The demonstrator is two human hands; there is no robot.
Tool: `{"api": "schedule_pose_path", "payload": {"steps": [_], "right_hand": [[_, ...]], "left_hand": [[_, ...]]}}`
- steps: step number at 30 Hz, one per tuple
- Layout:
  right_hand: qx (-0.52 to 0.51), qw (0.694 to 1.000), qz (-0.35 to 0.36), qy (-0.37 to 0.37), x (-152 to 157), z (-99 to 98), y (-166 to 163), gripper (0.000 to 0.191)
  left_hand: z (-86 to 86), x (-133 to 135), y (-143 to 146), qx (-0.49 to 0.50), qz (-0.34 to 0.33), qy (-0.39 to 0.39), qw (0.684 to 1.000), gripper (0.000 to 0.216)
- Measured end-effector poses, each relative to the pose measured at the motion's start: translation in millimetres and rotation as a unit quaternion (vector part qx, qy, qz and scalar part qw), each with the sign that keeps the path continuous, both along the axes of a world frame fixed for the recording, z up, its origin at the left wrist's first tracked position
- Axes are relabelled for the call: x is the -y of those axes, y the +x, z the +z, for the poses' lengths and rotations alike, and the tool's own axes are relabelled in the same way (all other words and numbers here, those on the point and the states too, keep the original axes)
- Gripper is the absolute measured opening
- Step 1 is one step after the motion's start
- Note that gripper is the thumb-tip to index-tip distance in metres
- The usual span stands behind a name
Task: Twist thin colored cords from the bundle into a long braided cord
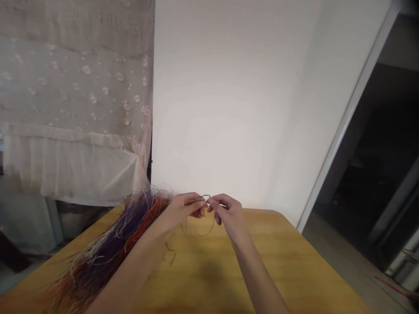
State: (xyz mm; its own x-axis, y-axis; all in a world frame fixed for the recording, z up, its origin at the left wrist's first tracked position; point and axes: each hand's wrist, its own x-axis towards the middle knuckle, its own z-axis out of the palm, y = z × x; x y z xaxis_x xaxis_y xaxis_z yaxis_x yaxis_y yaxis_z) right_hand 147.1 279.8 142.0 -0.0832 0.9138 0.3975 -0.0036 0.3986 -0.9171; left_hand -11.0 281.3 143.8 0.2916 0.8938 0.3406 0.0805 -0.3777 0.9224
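Note:
Above the far part of the table, my left hand (190, 206) and my right hand (226, 208) meet fingertip to fingertip. Each pinches a thin dark strand (206, 196), which makes a small loop between the fingers. Its loose length curves below the hands in a wider loop. A large bundle of dyed fibres (122, 235), purple, orange and pale, lies along the left side of the table, partly hidden behind my left forearm. Exactly how the strand crosses at the fingertips is too small to tell.
The yellow wooden table (278, 261) has a rounded far corner. A short brown scrap of fibre (170, 254) lies on it. A white wall (229, 109) rises behind, with a lace curtain (75, 87) at left and a dark doorway (369, 144) at right.

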Motion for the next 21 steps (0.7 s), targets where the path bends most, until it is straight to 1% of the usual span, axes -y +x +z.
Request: {"api": "schedule_pose_path", "payload": {"steps": [2, 4, 6, 8, 10, 12, 14, 17, 19, 21], "right_hand": [[-0.009, 1.0, 0.005, -0.001, -2, -1.6, 0, 0.017], [-0.02, 1.0, 0.008, -0.002, -5, -3.7, 1, 0.017], [-0.034, 0.999, 0.004, -0.003, -7, -5.9, 1, 0.016], [-0.051, 0.999, -0.007, -0.005, -8, -7.7, 0, 0.016], [-0.066, 0.998, -0.017, -0.011, -8, -8.7, -1, 0.015], [-0.076, 0.997, -0.017, -0.019, -6, -8.8, -3, 0.015], [-0.086, 0.996, -0.007, -0.029, -3, -8.2, -4, 0.014], [-0.11, 0.993, 0.003, -0.04, 2, -5.8, -4, 0.013], [-0.131, 0.991, -0.008, -0.038, 4, -2.9, -2, 0.014], [-0.147, 0.988, -0.024, -0.033, 6, 0.9, 3, 0.015]], "left_hand": [[-0.7, 0, 0, -0.022, 0.007, 0.01, 1.0, 0.025], [-0.5, 0, 2, -0.047, 0.028, 0.027, 0.998, 0.024], [0.4, 2, 4, -0.074, 0.065, 0.053, 0.994, 0.023], [1.1, 6, 8, -0.108, 0.122, 0.086, 0.983, 0.021], [1.2, 12, 14, -0.149, 0.19, 0.121, 0.963, 0.019], [0.7, 20, 22, -0.193, 0.254, 0.155, 0.935, 0.02], [0.4, 30, 30, -0.233, 0.297, 0.188, 0.906, 0.022], [1.7, 43, 40, -0.276, 0.322, 0.234, 0.875, 0.026], [3.1, 48, 47, -0.298, 0.321, 0.254, 0.862, 0.027], [2.8, 50, 54, -0.32, 0.311, 0.258, 0.857, 0.027]]}}
